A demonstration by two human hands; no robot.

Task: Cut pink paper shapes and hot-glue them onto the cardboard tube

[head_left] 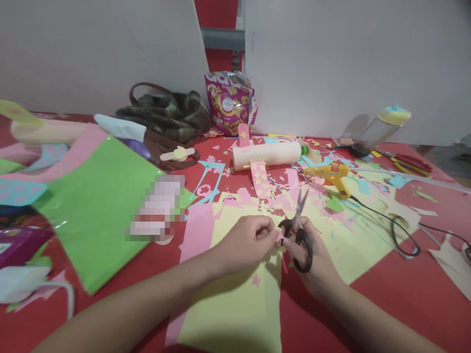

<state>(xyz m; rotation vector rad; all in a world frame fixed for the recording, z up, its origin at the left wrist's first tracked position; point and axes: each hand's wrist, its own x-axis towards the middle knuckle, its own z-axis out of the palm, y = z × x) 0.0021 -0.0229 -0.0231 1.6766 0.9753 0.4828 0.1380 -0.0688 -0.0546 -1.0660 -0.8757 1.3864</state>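
The left hand (pixel 257 240) pinches a small pink paper cutout (pixel 280 236) just beside the right hand (pixel 319 260), which grips black-handled metal scissors (pixel 298 219), blades pointing far. Nearer, a pink paper star (pixel 255 280) lies on pale-yellow paper (pixel 231 314).

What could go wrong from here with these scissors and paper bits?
The scissors in the right hand have parted blades; a careless turn might nick a finger. The small pink piece at the left hand's fingertips could drop and be lost. The glue gun lies among paper scraps; if hot, it might scorch them.
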